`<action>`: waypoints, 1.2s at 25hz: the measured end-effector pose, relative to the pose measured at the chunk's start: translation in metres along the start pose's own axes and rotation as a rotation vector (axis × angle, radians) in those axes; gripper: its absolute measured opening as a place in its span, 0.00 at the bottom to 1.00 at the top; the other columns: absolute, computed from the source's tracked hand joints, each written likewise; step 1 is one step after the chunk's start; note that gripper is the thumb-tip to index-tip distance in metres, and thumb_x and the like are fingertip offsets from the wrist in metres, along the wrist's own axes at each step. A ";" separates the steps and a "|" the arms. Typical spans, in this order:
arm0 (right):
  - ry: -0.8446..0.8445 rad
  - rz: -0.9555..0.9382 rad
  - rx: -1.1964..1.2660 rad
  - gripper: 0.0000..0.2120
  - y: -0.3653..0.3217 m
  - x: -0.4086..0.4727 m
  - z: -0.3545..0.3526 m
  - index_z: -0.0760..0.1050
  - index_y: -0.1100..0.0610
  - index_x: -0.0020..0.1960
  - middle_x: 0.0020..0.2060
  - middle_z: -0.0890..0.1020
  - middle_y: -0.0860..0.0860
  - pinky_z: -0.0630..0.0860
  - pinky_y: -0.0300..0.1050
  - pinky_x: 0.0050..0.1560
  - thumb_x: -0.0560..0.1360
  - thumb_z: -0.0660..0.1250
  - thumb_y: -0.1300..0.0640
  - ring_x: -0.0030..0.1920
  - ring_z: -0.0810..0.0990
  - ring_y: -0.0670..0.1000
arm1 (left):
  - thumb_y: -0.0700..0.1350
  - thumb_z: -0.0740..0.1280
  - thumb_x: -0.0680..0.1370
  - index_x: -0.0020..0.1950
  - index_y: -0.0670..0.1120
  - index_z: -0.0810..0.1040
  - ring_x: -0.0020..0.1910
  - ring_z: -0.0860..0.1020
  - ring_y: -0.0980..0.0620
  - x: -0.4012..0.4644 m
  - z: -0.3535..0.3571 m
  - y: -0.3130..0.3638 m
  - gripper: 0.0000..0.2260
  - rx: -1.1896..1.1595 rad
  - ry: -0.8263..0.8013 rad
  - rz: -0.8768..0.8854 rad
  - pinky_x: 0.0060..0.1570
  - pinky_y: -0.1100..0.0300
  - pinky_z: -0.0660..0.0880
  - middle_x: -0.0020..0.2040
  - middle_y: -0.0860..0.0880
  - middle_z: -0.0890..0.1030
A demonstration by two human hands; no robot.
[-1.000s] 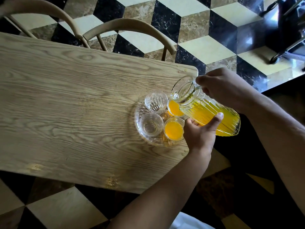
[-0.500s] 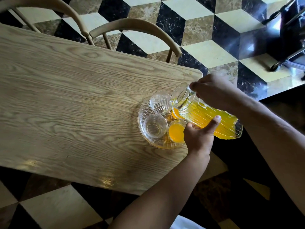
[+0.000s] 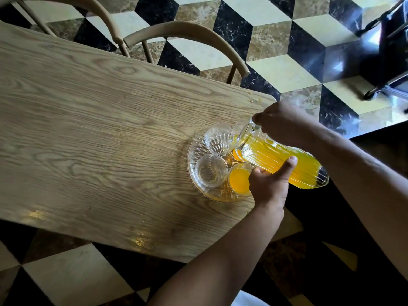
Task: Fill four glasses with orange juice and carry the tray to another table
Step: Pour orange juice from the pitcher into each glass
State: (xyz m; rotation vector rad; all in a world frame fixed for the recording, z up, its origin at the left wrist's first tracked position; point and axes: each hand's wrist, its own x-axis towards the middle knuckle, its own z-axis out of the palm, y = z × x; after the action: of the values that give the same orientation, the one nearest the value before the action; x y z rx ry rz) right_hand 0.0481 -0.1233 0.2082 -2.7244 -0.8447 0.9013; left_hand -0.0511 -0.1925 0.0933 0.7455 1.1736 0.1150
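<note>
Since a moment ago, the jug (image 3: pixel 280 161) has tipped lower, its mouth now over the far empty glass (image 3: pixel 217 140). I see the table (image 3: pixel 99 129), then the tray (image 3: pixel 194 173) near its 3 o'clock corner. My right hand (image 3: pixel 284 122) grips the jug's handle; my left hand (image 3: pixel 270 184) wraps around its belly. I judge half done: two glasses hold juice, two don't, and the tray is still to carry.

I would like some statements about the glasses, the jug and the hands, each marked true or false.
1. Both hands hold the jug. True: the left hand supports its body and the right hand grips its top.
2. All four glasses hold juice. False: the two left ones, the far empty glass and the near empty glass, are empty.
3. The jug stands upright. False: it is tilted over the tray.
4. The tray rests on the wooden table. True.
</note>
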 end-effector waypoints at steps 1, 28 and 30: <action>-0.004 -0.018 -0.029 0.16 -0.002 0.001 0.001 0.77 0.64 0.44 0.40 0.80 0.59 0.72 0.46 0.37 0.81 0.60 0.53 0.41 0.77 0.60 | 0.61 0.84 0.61 0.34 0.50 0.64 0.32 0.63 0.52 0.000 0.000 0.001 0.30 -0.004 0.002 -0.010 0.32 0.60 0.66 0.32 0.53 0.68; -0.029 0.021 -0.194 0.15 -0.025 0.027 0.009 0.72 0.59 0.37 0.31 0.73 0.54 0.65 0.42 0.27 0.79 0.59 0.52 0.28 0.70 0.53 | 0.68 0.81 0.53 0.34 0.47 0.67 0.36 0.67 0.49 0.005 0.005 0.008 0.32 -0.120 -0.034 -0.124 0.39 0.54 0.78 0.33 0.51 0.69; -0.024 0.027 -0.185 0.15 -0.028 0.026 0.008 0.71 0.58 0.36 0.31 0.74 0.55 0.64 0.42 0.26 0.79 0.59 0.53 0.29 0.70 0.53 | 0.68 0.81 0.52 0.34 0.47 0.67 0.36 0.68 0.49 0.005 0.006 0.009 0.33 -0.128 -0.034 -0.128 0.40 0.54 0.78 0.33 0.51 0.69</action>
State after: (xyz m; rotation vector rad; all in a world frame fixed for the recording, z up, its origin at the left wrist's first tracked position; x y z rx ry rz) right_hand 0.0475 -0.0859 0.1967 -2.8936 -0.9419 0.9047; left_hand -0.0412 -0.1858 0.0959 0.5564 1.1671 0.0690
